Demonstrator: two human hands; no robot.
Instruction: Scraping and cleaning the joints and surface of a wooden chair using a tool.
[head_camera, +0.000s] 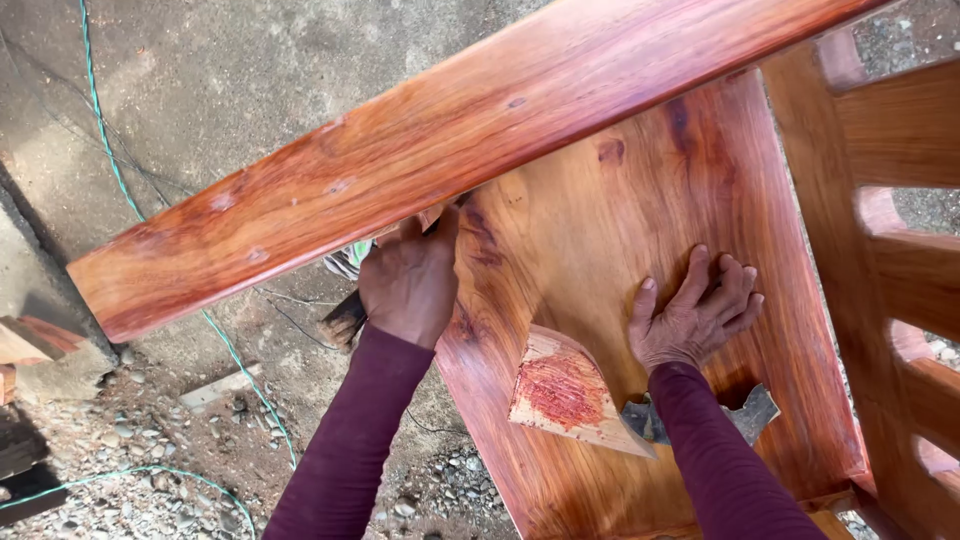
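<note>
Both arms in dark maroon long sleeves reached up from the lower edge of the view. Left hand (410, 282) was curled, back of the hand facing up, fingertips tucked out of sight, so the grip was unclear. Right hand (692, 315) lay palm-down, fingers (697, 272) close together and slightly bent, thumb apart, wrist straight.

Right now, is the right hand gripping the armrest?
No, the right hand lies flat on the wooden seat, apart from the armrest.
</note>
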